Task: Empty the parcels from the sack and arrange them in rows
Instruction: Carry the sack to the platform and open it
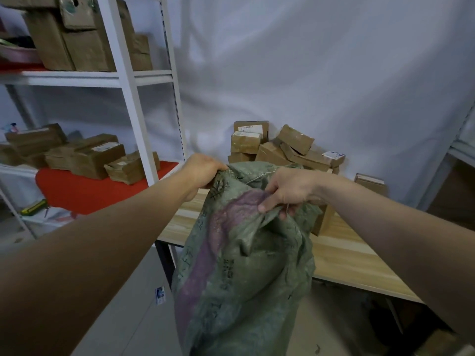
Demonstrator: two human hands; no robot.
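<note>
A green woven sack with a purple stripe hangs in front of me, its lower part dropping below the table edge. My left hand grips the sack's top edge at the left. My right hand grips a bunched fold of the sack at the right. Behind the sack, a loose pile of brown cardboard parcels lies on the wooden table against the white backdrop. One more parcel sits apart at the right. What the sack holds is hidden.
A white metal shelf rack stands at the left, with brown boxes on a red mat and more boxes on the level above. A small card lies on the grey floor. Another rack edge shows at the far right.
</note>
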